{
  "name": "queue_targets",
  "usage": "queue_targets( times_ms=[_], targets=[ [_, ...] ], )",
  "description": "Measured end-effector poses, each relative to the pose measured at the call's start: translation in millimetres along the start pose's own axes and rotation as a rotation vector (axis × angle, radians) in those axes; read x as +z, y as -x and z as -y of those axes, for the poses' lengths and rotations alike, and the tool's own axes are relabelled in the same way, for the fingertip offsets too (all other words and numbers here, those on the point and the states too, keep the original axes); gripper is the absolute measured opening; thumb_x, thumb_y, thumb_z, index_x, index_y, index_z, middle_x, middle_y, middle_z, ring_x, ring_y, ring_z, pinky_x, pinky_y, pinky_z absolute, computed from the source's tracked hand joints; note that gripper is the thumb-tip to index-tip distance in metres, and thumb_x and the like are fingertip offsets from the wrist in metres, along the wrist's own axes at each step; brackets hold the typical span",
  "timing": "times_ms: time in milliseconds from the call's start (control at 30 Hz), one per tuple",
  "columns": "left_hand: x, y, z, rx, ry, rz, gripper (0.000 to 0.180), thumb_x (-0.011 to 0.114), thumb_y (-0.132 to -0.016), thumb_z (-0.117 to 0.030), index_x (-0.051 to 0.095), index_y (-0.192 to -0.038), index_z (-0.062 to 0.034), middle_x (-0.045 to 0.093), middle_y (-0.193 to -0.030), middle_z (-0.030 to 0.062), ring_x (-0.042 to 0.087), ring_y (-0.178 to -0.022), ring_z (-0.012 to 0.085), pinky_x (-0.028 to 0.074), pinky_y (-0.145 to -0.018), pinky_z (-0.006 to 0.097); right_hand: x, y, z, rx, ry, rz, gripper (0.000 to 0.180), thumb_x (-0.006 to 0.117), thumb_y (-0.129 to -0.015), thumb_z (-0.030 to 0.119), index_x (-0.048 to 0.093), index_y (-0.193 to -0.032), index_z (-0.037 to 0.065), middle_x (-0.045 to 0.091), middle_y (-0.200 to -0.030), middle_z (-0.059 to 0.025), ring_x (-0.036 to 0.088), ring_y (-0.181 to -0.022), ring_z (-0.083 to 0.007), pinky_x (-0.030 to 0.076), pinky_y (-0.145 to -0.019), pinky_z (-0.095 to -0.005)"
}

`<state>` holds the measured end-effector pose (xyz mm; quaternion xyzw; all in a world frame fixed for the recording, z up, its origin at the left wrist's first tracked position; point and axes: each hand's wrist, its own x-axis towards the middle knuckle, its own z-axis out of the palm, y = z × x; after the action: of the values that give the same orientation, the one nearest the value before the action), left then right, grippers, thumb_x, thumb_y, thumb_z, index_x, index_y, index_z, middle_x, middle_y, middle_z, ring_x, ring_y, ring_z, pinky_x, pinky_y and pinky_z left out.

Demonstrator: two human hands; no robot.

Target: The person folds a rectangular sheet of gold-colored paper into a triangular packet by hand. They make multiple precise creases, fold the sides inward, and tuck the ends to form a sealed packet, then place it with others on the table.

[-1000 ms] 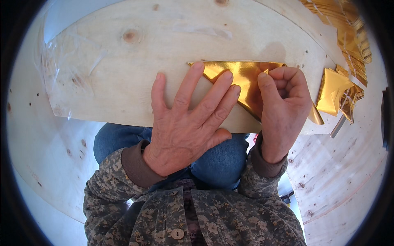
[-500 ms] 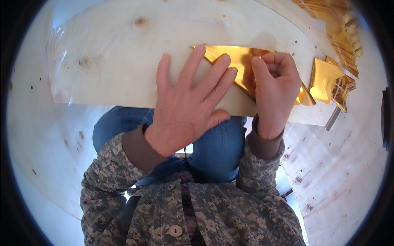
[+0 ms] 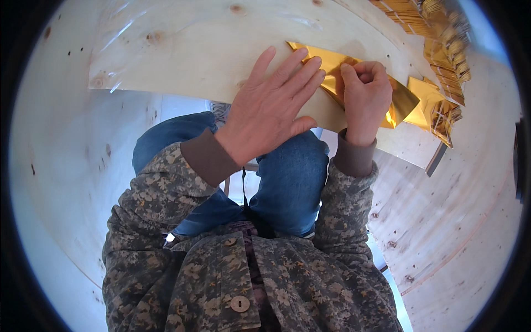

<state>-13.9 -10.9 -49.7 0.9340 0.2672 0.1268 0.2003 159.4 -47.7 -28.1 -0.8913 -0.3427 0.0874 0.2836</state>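
A folded piece of shiny gold foil paper [image 3: 405, 101] lies slantwise on the pale wooden board [image 3: 188, 63] in front of me. My left hand [image 3: 265, 108] is stretched out flat with its fingers apart, the fingertips resting on the paper's left part and lower edge. Thumb and index finger of my right hand [image 3: 366, 102] are pinched together on the middle of the paper, the other fingers curled in. Part of the paper is hidden under my hands. Its right end spreads past my right hand as a broad, slightly raised flap.
To the right lies another folded gold foil piece [image 3: 423, 99] with crumpled ends. Beyond it, a stack of pleated gold foil [image 3: 442, 55] runs along the upper right. A dark strip [image 3: 436, 160] juts from the board's right corner. My knees [image 3: 290, 188] are under its near edge.
The view has shifted and tilted, so the board now slopes down to the right. The paper's right end now shows as a flatter, wider flap. Both hands keep their positions on the paper.
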Motion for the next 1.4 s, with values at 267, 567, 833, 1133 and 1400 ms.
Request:
queue_targets(
  times_ms=[267,567,833,1133,1400],
  targets=[
    [3.2,2.7,-0.6,-0.007,-0.096,-0.085,0.07,0.071,-0.085,-0.053,0.053,-0.145,-0.0202,0.041,-0.157,0.0091,0.033,-0.148,0.0246,0.019,-0.118,0.06,-0.9,-5.9,-7.5,0.071,-0.083,0.088,0.016,0.074,-0.077,0.021,0.07,-0.083,0.006,0.071,-0.074,-0.0081,0.068,-0.07,-0.0263,0.053,-0.069,-0.0378],
    [10.7,7.2,1.2,-0.012,-0.157,-0.196,0.076,0.066,-0.088,-0.059,0.05,-0.147,-0.0149,0.041,-0.157,0.0115,0.034,-0.147,0.028,0.02,-0.119,0.057,2.0,-18.0,-16.7,0.081,-0.031,0.105,0.023,0.076,-0.069,0.025,0.072,-0.081,0.007,0.073,-0.08,-0.012,0.071,-0.079,-0.031,0.054,-0.074,-0.0402],
    [6.7,7.7,6.7,-0.03,-0.226,-0.192,0.087,0.059,-0.087,-0.068,0.046,-0.149,-0.0084,0.04,-0.157,0.0146,0.033,-0.148,0.0273,0.018,-0.121,0.054,7.4,-26.1,-22.1,0.057,-0.06,0.12,0.022,0.076,-0.067,0.023,0.072,-0.079,0.005,0.074,-0.083,-0.0159,0.071,-0.081,-0.0309,0.055,-0.078,-0.0398],
    [7.7,11.3,-0.7,-0.111,-0.271,-0.303,0.094,0.06,-0.085,-0.069,0.043,-0.15,-0.0024,0.04,-0.157,0.0147,0.03,-0.149,0.0272,0.016,-0.123,0.054,4.4,-25.8,-22.2,0.052,-0.069,0.133,0.022,0.076,-0.067,0.022,0.071,-0.079,0.004,0.074,-0.082,-0.0163,0.071,-0.079,-0.0309,0.055,-0.077,-0.0388],
    [21.1,9.5,-17.6,0.077,-0.166,-0.144,0.089,0.06,-0.088,-0.066,0.043,-0.151,-0.0054,0.041,-0.158,0.0103,0.033,-0.148,0.0226,0.016,-0.125,0.048,13.9,-33.9,-32.0,0.074,-0.155,0.145,0.024,0.079,-0.072,0.022,0.072,-0.084,0.002,0.075,-0.082,-0.0156,0.072,-0.078,-0.027,0.056,-0.076,-0.0373]
  ],
)
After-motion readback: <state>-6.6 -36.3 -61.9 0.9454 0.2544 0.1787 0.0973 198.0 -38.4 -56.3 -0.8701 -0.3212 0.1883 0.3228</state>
